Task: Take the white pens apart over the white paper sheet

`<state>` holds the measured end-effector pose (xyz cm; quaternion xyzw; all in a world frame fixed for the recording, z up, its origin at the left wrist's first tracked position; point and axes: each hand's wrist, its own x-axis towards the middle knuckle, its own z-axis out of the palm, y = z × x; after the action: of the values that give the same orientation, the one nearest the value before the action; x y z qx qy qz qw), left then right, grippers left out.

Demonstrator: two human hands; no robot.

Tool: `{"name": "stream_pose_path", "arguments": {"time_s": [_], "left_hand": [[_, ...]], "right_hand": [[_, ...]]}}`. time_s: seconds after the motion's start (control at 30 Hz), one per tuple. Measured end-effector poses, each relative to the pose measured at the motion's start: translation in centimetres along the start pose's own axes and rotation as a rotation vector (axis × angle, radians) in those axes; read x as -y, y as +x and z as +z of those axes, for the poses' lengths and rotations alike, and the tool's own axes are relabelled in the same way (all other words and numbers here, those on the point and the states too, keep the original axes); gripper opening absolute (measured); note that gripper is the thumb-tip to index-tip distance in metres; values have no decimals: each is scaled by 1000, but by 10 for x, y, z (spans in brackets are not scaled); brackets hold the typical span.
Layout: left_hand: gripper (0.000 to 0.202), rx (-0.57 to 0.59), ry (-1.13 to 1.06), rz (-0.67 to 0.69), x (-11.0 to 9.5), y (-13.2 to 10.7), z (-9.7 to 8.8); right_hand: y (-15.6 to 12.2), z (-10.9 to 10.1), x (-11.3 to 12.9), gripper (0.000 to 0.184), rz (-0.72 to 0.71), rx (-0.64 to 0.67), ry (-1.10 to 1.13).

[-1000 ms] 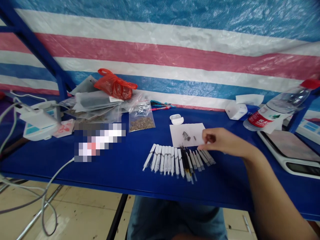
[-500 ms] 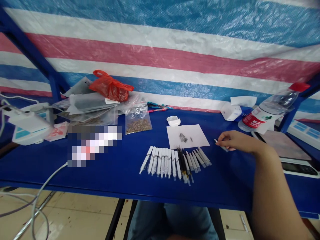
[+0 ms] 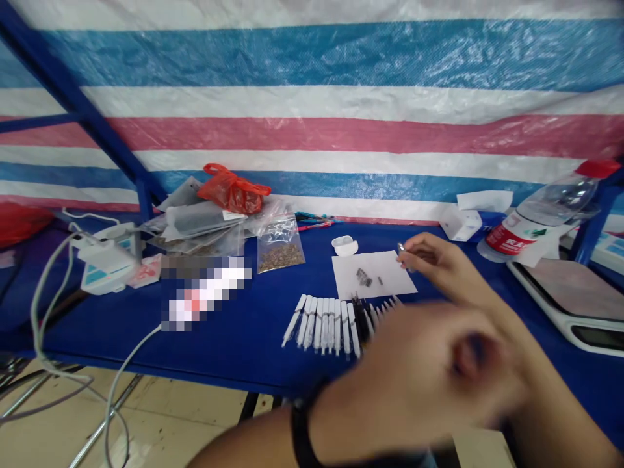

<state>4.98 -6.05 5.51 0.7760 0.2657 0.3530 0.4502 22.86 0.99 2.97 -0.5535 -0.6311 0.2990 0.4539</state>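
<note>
My right hand (image 3: 429, 257) pinches a small silver metal tool (image 3: 400, 249) above the right edge of a white paper sheet (image 3: 400, 281); its exact kind is hard to make out. Small dark grey pieces (image 3: 363, 277) lie clustered on the sheet, with one apart (image 3: 380, 281). My left hand (image 3: 429, 370), with a black wristband (image 3: 302, 432), is blurred in the foreground, in front of my right forearm. Its fingers look curled but are smeared. It hides part of a row of slim white pen-like sticks (image 3: 318, 322) and black ones (image 3: 361, 315).
A white open case (image 3: 344, 245) sits behind the sheet. To the left are a clear bag of brown bits (image 3: 281, 257), stacked plastic bags (image 3: 205, 221), a red bag (image 3: 236, 192) and a power strip (image 3: 110, 260). A bottle (image 3: 517, 224), tissue box (image 3: 461, 224) and scale (image 3: 568, 299) stand right.
My right hand has moved left and up with the silver tool, to the sheet's edge. My left hand has come into view from below. The camera view has shifted a little.
</note>
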Motion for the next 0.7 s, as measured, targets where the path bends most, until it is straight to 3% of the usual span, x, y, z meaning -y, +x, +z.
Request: {"name": "stream_pose_path", "arguments": {"time_s": [0.07, 0.13, 0.23, 0.37, 0.53, 0.7], "left_hand": [[18, -247, 75, -38, 14, 12, -30], [11, -378, 177, -79, 33, 24, -58], [18, -238, 132, -110, 62, 35, -83], [23, -161, -58, -90, 87, 34, -80], [22, -209, -162, -126, 99, 31, -70], [17, -350, -39, -74, 102, 27, -81]], "right_hand": [[-4, 19, 9, 40, -65, -11, 52], [-8, 36, 15, 35, -113, -57, 97], [-13, 57, 17, 26, -135, -166, 124], [-15, 72, 11, 22, -107, -245, 48], [-16, 76, 9, 23, -91, -184, -30], [-18, 66, 20, 24, -161, -53, -225]]}}
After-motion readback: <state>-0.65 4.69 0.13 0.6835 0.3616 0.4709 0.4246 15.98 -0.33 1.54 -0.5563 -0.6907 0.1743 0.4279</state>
